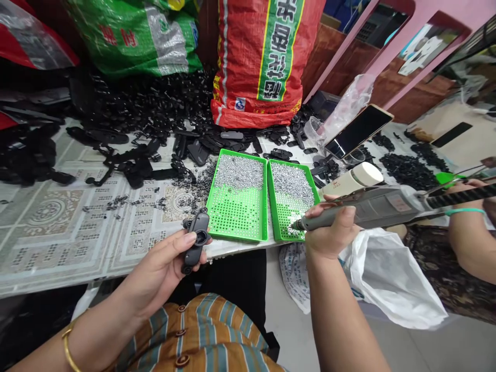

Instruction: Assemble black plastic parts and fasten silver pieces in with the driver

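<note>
Between the thumb and fingers of my left hand [166, 258] is a black plastic part [196, 243] with a round opening in its middle, held in front of the table edge. My right hand [333, 230] wraps around a grey electric screwdriver [372, 206] lying nearly level. Its tip points left and down into the right green tray [268, 206], among small silver screws at the near end. Beside it stands the left green tray [212, 194], with screws heaped at the far end and a grid of holes nearer me. Whether the tip carries a screw cannot be made out.
Heaped black plastic parts [132, 103] cover the back of the table below green [135, 36] and red [256, 62] woven sacks. A phone [360, 129] and a white bottle [352, 178] stand at right. A white plastic bag [399, 279] hangs below. Another person's arm [470, 222] is at far right.
</note>
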### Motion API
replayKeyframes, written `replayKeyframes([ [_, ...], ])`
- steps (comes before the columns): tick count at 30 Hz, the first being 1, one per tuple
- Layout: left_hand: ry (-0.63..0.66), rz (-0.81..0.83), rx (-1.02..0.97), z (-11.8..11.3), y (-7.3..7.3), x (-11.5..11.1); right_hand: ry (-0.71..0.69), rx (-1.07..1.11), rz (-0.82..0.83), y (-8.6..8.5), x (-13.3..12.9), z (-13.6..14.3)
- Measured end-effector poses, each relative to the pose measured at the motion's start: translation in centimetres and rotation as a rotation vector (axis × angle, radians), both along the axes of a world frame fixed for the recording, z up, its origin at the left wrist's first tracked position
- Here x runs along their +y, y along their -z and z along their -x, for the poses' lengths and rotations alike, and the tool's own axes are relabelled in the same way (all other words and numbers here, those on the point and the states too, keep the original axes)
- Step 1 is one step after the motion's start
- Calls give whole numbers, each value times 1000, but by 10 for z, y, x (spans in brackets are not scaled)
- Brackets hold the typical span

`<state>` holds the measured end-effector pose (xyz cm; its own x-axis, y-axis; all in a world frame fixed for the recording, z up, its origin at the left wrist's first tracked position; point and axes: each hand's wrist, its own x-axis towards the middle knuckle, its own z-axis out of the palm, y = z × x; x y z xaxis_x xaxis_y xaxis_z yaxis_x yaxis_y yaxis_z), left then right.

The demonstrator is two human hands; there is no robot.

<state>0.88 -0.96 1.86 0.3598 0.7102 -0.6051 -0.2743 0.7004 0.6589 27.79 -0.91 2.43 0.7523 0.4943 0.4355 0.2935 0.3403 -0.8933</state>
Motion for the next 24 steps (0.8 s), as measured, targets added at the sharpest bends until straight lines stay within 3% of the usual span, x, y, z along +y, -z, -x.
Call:
replayKeyframes([
  [6,-12,-23,-86,-8,-2,2,-96,59,-140,-31,1,20],
  [10,-7,-26,-139,-11,1,3,-384,91,-142,-55,0,58],
  [14,-7,-46,-160,-10,4,3,-609,100,9,-71,-1,98],
  [17,-5,-48,-158,-10,6,3,-649,69,71,-74,2,119],
  [24,13,-46,-182,-8,6,4,-698,123,-23,-60,10,131],
])
